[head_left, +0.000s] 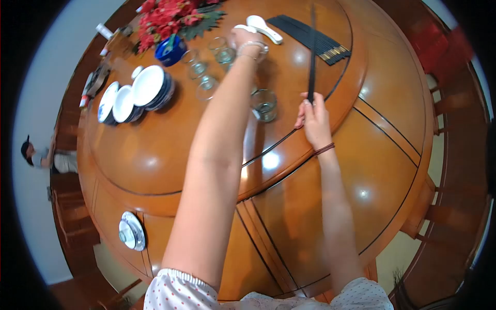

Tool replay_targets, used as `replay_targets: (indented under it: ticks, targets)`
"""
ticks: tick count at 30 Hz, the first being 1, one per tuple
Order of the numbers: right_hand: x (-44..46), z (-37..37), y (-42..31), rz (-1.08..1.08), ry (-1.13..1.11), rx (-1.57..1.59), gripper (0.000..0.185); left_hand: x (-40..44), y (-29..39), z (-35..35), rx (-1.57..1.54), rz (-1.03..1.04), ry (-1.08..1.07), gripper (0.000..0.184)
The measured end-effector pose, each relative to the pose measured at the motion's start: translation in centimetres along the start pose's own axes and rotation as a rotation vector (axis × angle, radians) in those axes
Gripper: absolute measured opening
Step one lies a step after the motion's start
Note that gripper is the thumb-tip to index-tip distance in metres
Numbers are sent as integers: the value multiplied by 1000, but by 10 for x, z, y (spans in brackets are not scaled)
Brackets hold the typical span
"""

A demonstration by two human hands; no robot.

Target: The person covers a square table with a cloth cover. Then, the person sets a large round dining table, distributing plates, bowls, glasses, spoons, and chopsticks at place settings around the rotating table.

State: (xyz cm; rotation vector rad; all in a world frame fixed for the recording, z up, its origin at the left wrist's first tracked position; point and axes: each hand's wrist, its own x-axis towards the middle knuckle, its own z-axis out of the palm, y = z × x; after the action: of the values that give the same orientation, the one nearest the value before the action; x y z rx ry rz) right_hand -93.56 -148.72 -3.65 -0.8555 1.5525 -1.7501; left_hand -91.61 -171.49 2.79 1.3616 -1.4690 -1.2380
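Note:
My left hand (247, 39) stretches far across the raised round turntable, its fingers closed at a white soup spoon (244, 28); the fingertips are partly hidden. Just right of it lies another white soup spoon (264, 29). In my right hand (313, 116), near the turntable's edge, black chopsticks (312, 57) point away from me; I cannot tell how many. Beyond them a row of black chopsticks with gold ends (315, 40) lies on the wood. A clear glass (264, 106) stands between my arms, and several more glasses (206, 85) are left of my left forearm.
Stacked white-and-blue bowls (149, 88) stand on the turntable's left side. Behind them are a blue bowl (170, 50) and red flowers (165, 20). A small plate setting (132, 231) sits on the lower table ring (299, 227). Chairs surround the table; a person (49, 156) is at the far left.

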Motion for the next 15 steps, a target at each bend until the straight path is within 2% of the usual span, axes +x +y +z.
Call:
replay_targets:
  ticks: [2,3,4,5,6,8,9,11,12,13,14,15]
  targets:
    - [0,-2,1,-37,0,14,14,-2,-12,2,-148,303,272,35]
    - [-1,-3,1,-72,-2,2,14,-31,3,-14,-229,339,296,33]
    - [-3,-3,0,-94,27,40,14,-42,-2,-27,-130,562,421,28]
    - [-5,-1,0,-118,54,82,14,-74,7,-57,-562,445,108,25]
    - [-8,-5,2,-125,72,96,14,-118,19,-97,-674,393,20,23]
    - [-43,14,-3,-136,54,177,13,-175,9,-182,-702,373,-131,30]
    - [-72,23,-14,-145,18,243,13,-204,2,-228,-679,365,-114,31]
    - [-151,78,-41,-61,7,275,15,-256,-15,-324,-488,205,-31,32]
    - [-190,102,-42,-37,-61,215,16,-275,-34,-369,-342,242,53,32]
    - [-231,124,-29,-60,-111,89,16,-301,-44,-415,-321,133,91,31]
    - [-273,157,-32,98,-172,180,14,-320,-56,-459,-188,111,198,27]
    - [-309,190,-43,176,-303,107,14,-338,-70,-505,-97,103,230,27]
